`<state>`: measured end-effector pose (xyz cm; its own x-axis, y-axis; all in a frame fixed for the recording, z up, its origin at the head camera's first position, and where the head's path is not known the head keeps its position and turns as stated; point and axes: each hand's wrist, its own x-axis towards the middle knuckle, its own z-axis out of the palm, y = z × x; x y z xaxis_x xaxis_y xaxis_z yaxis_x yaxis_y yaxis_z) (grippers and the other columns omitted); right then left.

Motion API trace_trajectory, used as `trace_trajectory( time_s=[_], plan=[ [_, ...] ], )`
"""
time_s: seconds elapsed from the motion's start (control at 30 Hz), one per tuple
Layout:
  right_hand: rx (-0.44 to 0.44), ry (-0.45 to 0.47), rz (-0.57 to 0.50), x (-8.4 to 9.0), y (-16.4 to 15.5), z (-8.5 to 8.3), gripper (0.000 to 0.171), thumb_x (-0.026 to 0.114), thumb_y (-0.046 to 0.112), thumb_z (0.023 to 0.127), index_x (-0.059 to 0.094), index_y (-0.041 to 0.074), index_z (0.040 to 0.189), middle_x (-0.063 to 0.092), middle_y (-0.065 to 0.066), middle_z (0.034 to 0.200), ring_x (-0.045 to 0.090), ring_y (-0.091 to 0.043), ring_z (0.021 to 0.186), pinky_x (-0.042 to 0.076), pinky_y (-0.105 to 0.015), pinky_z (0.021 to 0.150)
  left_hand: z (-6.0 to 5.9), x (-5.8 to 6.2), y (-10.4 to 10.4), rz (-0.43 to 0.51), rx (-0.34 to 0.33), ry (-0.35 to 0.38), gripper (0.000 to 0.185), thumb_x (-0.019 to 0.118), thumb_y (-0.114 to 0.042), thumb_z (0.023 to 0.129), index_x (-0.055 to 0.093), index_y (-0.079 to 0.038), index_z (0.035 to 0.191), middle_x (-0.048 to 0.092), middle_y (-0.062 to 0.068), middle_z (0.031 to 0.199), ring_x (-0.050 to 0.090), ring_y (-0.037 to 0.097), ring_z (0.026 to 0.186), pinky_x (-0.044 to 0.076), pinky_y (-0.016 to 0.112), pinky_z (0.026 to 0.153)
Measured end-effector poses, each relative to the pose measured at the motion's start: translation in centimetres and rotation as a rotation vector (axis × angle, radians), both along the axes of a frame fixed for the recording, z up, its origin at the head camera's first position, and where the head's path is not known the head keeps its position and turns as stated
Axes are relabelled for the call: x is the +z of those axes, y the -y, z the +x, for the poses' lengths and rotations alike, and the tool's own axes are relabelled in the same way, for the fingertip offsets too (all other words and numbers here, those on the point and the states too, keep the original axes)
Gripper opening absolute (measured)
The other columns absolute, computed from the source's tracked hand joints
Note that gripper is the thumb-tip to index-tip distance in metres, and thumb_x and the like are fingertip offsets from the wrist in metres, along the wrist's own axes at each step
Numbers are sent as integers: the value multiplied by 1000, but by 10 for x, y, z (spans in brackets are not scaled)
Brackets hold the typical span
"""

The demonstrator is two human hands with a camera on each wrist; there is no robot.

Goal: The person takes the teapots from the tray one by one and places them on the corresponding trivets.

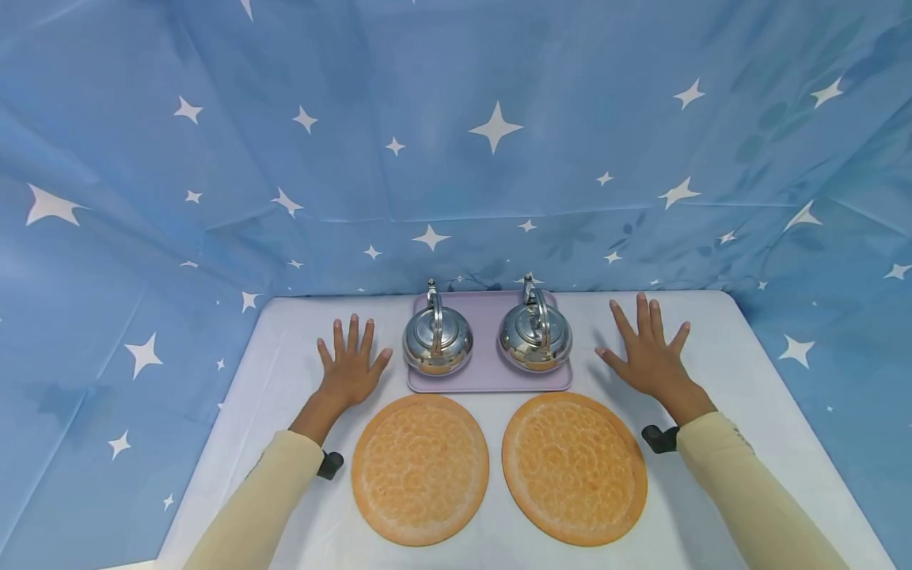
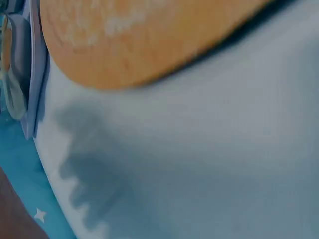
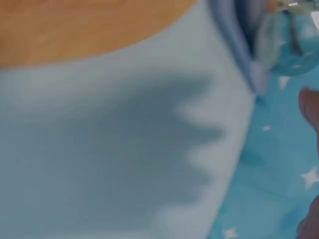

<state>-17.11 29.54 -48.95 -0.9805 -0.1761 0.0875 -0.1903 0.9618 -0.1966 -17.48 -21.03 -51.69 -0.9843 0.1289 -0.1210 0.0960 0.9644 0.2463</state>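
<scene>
Now, from the head camera, both hands are spread flat with fingers straight, holding nothing: the left hand (image 1: 351, 366) hovers over or rests on the white table (image 1: 734, 372) just left of a lilac tray (image 1: 488, 378), the right hand (image 1: 650, 356) just right of it. On the tray stand two shiny steel kettles, the left kettle (image 1: 437, 340) and the right kettle (image 1: 535, 336), handles upright, side by side and apart. Nearer the person lie two round orange mats, the left mat (image 1: 420, 469) and the right mat (image 1: 574, 468), close together but not touching.

Over to the left wrist view: blurred, it shows the orange mat (image 2: 144, 35) and a hand-shaped shadow on the table.

Right wrist view: blurred too, with the tray's edge (image 3: 234, 40) and a fingered shadow.
</scene>
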Motion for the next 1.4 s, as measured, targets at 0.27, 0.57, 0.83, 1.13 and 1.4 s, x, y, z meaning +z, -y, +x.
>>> trace_trajectory(
  time_s=[0.27,0.57,0.83,1.13,1.4],
  plan=[
    [114,-118,-306,44,42,-7,72,59,24,97,20,5,154,13,-26,157,21,-50,138,25,-72,102,3,9,-23,615,146,169,63,31,-33,106,4,-4,155,12,26,157,8,42,144,10,56,116],
    [295,-290,-405,82,94,1,61,59,16,95,34,4,150,29,-17,154,29,-37,139,34,-61,104,-1,25,-40,1175,440,351,55,36,-5,100,20,0,152,32,26,149,39,39,132,48,50,96],
    [434,-252,-652,85,136,0,47,57,9,97,45,0,142,42,-17,146,40,-33,134,37,-52,106,-1,16,-44,1216,490,431,53,40,0,97,29,4,149,41,24,144,46,36,125,52,45,92],
    [257,189,-1176,69,181,-4,34,51,8,101,52,-5,132,58,-24,127,56,-32,118,47,-37,100,0,4,-43,1156,463,443,43,50,0,99,45,5,141,49,23,137,48,33,126,53,39,92],
    [113,491,-1377,49,208,-14,41,51,17,102,47,-6,137,53,-26,133,53,-34,122,44,-41,103,-7,-4,-43,1077,459,413,43,56,5,92,52,6,135,57,20,124,58,29,112,57,33,82]
  ],
)
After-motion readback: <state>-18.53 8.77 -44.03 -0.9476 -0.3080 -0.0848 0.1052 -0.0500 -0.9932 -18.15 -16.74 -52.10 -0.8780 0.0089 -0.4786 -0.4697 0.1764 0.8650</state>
